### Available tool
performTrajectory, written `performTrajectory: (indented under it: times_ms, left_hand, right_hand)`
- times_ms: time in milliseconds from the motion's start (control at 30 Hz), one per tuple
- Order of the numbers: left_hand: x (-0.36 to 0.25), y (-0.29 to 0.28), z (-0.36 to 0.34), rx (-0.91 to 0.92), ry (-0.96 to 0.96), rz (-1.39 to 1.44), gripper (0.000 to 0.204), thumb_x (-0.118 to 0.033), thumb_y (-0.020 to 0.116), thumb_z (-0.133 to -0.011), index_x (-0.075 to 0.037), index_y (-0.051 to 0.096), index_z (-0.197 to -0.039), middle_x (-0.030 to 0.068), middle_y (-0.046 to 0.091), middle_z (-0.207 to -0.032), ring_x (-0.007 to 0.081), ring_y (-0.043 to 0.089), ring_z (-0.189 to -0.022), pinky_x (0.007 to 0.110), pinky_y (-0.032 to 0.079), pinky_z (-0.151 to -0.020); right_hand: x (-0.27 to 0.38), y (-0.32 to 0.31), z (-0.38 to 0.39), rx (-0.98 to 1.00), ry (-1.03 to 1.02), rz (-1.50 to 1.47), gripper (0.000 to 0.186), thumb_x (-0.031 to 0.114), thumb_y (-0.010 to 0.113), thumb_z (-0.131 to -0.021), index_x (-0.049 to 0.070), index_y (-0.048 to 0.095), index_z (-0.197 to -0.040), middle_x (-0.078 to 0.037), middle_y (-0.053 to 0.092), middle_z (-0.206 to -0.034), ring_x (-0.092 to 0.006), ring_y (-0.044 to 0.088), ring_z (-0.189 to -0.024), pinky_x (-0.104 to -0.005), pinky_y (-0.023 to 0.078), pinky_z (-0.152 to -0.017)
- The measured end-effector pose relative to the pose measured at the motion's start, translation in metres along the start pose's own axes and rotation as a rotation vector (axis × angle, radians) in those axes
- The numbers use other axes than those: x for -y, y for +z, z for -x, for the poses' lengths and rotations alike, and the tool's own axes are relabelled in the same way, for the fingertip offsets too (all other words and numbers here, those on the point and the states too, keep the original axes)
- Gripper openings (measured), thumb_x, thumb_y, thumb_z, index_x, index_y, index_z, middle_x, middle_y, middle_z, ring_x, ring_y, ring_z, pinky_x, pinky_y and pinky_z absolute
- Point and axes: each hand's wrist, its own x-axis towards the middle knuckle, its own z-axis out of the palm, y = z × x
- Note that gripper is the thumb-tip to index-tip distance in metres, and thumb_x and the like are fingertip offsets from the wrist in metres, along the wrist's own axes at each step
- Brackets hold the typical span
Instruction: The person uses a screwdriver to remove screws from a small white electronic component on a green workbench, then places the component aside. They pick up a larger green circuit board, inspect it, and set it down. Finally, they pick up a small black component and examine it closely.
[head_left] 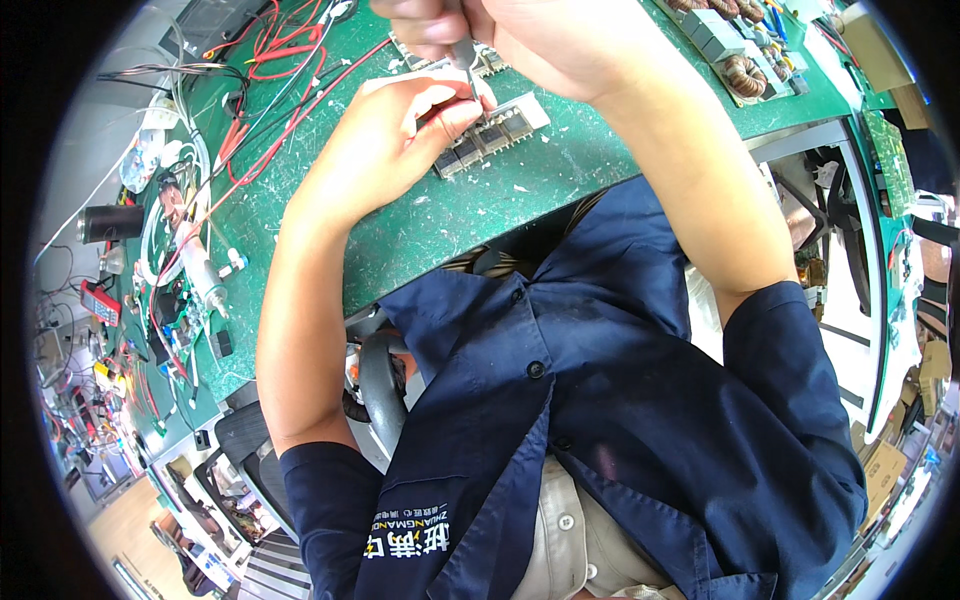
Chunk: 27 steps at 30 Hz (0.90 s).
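Note:
My right hand [530, 38], at the top of the head view, grips a dark-handled screwdriver [461, 52]. Its thin shaft points down to a narrow circuit board [490, 140] with a row of black block-shaped parts and a pale end. Beside the shaft, my left hand [395, 125] curls over the board's far left side, thumb and fingers closed on it. The left fingertips and the screwdriver's tip are partly hidden, so I cannot tell exactly what the tip touches. A second, similar board [490, 62] lies just behind, mostly covered by my hands.
The boards lie on a scratched green work mat [560, 165] strewn with small scraps. Red cables [275, 55] and thin wires spread at the left, near a black cylinder [112, 223] and a red meter [100, 302]. A larger board with copper coils [742, 75] sits at the right.

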Motion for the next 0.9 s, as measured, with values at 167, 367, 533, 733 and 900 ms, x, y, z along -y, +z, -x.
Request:
performTrajectory:
  times_ms: [167, 367, 533, 733, 900]
  left_hand:
    - [-0.002, 0.003, 0.000, -0.036, 0.063, -0.062, 0.024, -0.023, 0.066, -0.098, -0.001, 0.072, -0.105, 0.0191, 0.070, -0.083, 0.0346, 0.067, -0.072, 0.039, 0.053, -0.069]
    - [-0.003, -0.003, -0.005, 0.007, -0.009, -0.079, 0.024, -0.023, 0.068, -0.096, -0.001, 0.072, -0.104, 0.0218, 0.070, -0.088, 0.0406, 0.069, -0.080, 0.043, 0.054, -0.073]
    - [-0.007, -0.005, 0.001, -0.025, 0.037, -0.134, 0.026, -0.024, 0.069, -0.096, -0.003, 0.072, -0.110, 0.0198, 0.073, -0.095, 0.0392, 0.070, -0.089, 0.043, 0.055, -0.079]
    - [-0.011, -0.008, 0.000, -0.013, 0.023, -0.064, 0.027, -0.019, 0.074, -0.094, 0.001, 0.074, -0.111, 0.0122, 0.075, -0.108, 0.0253, 0.069, -0.109, 0.039, 0.051, -0.100]
    - [-0.013, -0.006, 0.003, -0.047, -0.042, -0.030, 0.020, -0.018, 0.073, -0.094, 0.000, 0.076, -0.104, 0.0132, 0.076, -0.092, 0.0208, 0.072, -0.080, 0.033, 0.056, -0.076]
  right_hand:
    - [-0.015, -0.003, -0.004, -0.173, -0.083, 0.076, 0.039, 0.032, 0.040, -0.105, 0.006, 0.046, -0.078, 0.000, 0.041, -0.061, -0.0082, 0.036, -0.050, -0.0260, 0.030, -0.046]
    - [-0.011, -0.011, -0.013, -0.018, -0.052, 0.111, 0.041, 0.031, 0.038, -0.104, 0.006, 0.044, -0.072, 0.000, 0.038, -0.058, -0.0091, 0.034, -0.047, -0.0265, 0.027, -0.045]
    - [-0.010, -0.026, -0.025, 0.479, 0.049, -0.156, 0.037, 0.027, 0.046, -0.100, 0.005, 0.047, -0.071, 0.001, 0.039, -0.056, -0.0075, 0.036, -0.048, -0.0251, 0.027, -0.046]
    - [-0.019, -0.024, -0.047, 0.861, 0.347, -0.621, 0.035, 0.033, 0.059, -0.100, 0.002, 0.054, -0.085, -0.003, 0.047, -0.058, -0.0100, 0.038, -0.045, -0.0257, 0.034, -0.042]
    - [-0.009, -0.022, -0.032, 0.520, 0.209, -0.462, 0.026, 0.023, 0.055, -0.102, 0.000, 0.059, -0.092, -0.009, 0.056, -0.081, -0.0190, 0.054, -0.075, -0.0311, 0.046, -0.071]
